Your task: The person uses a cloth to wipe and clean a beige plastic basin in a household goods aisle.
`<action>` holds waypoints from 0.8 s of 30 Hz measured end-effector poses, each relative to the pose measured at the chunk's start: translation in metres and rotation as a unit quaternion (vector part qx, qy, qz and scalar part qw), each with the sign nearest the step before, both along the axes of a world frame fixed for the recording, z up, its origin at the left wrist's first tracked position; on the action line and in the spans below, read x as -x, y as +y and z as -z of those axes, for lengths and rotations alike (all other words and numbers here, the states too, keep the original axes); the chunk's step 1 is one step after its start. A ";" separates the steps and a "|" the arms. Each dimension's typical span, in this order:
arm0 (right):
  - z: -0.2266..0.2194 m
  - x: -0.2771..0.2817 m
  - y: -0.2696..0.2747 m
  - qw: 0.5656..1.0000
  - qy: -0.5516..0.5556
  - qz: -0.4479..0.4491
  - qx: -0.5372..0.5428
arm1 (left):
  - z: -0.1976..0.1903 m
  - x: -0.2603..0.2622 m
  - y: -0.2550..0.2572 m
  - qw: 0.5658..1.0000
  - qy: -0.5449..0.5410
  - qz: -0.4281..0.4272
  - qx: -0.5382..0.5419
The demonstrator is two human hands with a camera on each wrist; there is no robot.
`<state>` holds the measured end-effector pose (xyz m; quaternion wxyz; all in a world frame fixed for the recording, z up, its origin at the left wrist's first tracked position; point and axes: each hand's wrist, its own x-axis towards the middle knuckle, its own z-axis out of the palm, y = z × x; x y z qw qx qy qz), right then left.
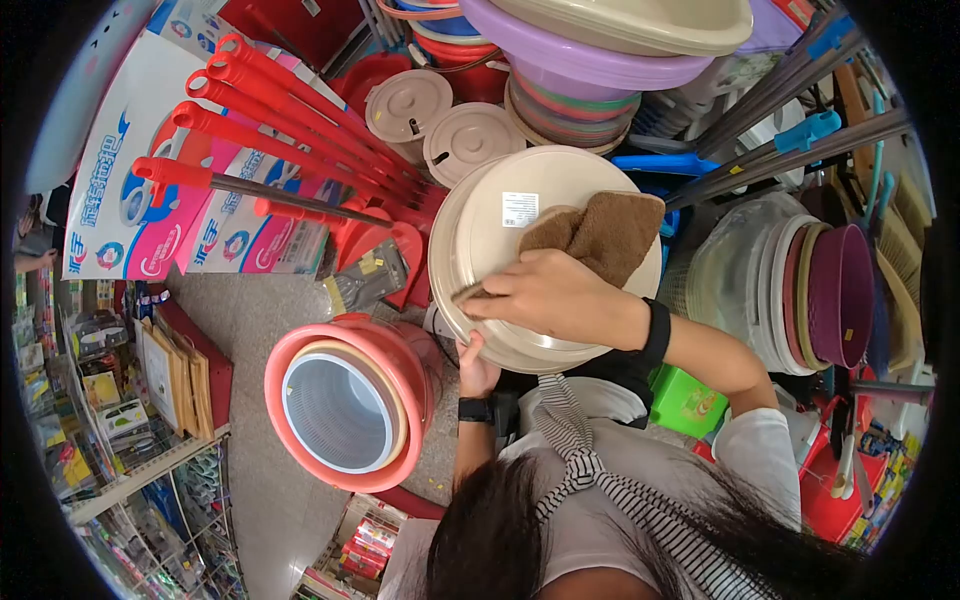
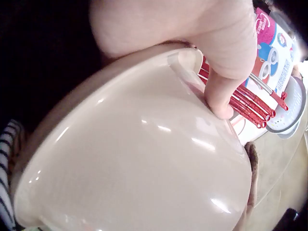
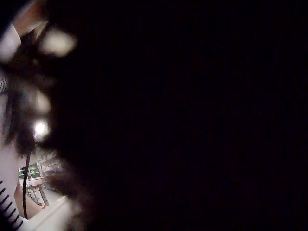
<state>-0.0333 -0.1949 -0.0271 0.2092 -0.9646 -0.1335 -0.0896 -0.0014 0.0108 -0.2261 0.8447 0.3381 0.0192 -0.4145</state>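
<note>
A cream plastic basin [image 1: 490,250] with a white label [image 1: 519,209] on its flat face is held in front of the person's body. At its lower edge the left hand [image 1: 478,368] grips the rim. In the left wrist view the thumb of the left hand [image 2: 221,82] lies over the edge of the glossy basin [image 2: 139,154]. My right hand [image 1: 555,295] lies across the basin's face and pinches a brown cloth [image 1: 620,235]. Part of the cloth pokes out past the fingertips near the left rim, and the rest spreads behind the knuckles. The right wrist view is mostly dark.
Nested pink buckets [image 1: 285,440] stand on the floor at left. Red mop handles [image 1: 290,120] lean by printed boxes [image 1: 150,150]. Lidded pails [image 1: 475,145] and a lilac basin [image 1: 600,60] stand beyond. Stacked basins [image 1: 840,290] are at right, with packed shelves [image 1: 110,400] at far left.
</note>
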 end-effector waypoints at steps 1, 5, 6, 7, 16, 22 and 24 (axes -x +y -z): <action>0.000 0.005 -0.001 1.000 0.000 0.000 -0.001 | -0.003 0.000 -0.002 1.000 -0.013 -0.004 0.011; -0.002 0.031 -0.001 0.997 0.033 -0.064 -0.008 | 0.032 -0.003 0.013 0.999 0.003 0.029 0.013; -0.005 0.037 -0.002 0.997 0.040 -0.072 -0.004 | 0.023 -0.002 0.007 1.000 -0.011 0.014 -0.008; -0.008 0.040 -0.003 0.996 0.047 -0.079 0.000 | 0.023 -0.002 0.007 1.000 -0.011 0.013 -0.008; -0.001 0.004 -0.058 0.989 -0.025 0.141 0.028 | 0.010 -0.002 0.004 0.999 -0.034 0.014 -0.016; -0.004 0.009 -0.021 0.997 0.010 0.067 0.031 | 0.010 -0.005 0.004 1.000 -0.012 0.007 -0.006; -0.002 0.015 -0.019 1.000 0.006 0.022 0.010 | 0.010 -0.003 0.004 1.000 -0.011 0.007 -0.012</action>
